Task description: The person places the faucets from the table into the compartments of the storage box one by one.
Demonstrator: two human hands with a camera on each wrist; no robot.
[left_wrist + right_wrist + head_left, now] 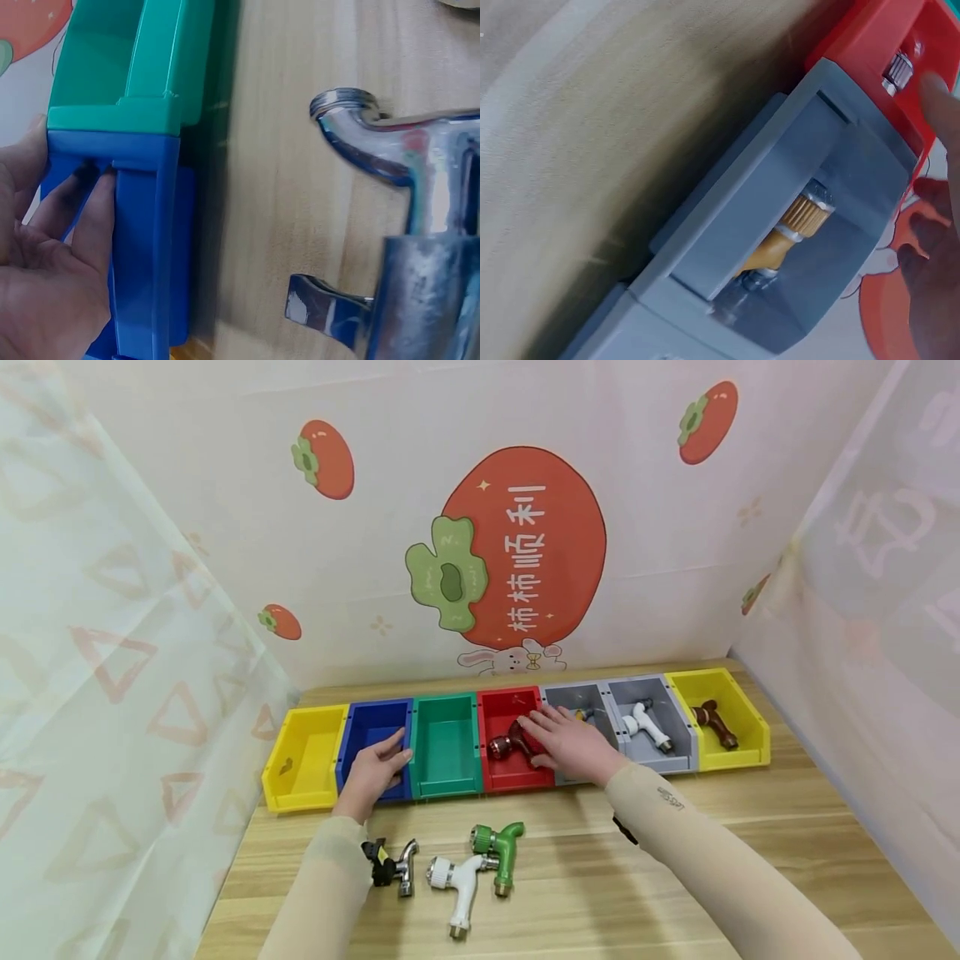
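My left hand [372, 774] reaches into the blue bin [362, 723], its fingertips against the wall beside the green bin [447, 747]. In the left wrist view, the fingers [96, 217] look fairly straight and hold no loose thing. Over the red bin [501, 700] and the neighbouring grey bin, my right hand [573, 747] is spread, palm down. A dark red-brown faucet [513, 741] lies in the red bin near its fingertips; whether they touch is unclear. Inside that grey bin [862, 176] is a yellow-handled faucet [772, 251], mostly hidden from the head view.
A black-and-chrome faucet [405, 867], a white faucet [465, 887] and a green faucet [507, 852] lie on the wooden table [592, 893]. Right of my hand, the second grey bin holds a white faucet [649, 727]. A yellow bin holds a brown faucet [715, 724]; another yellow bin [303, 752] ends the row's left.
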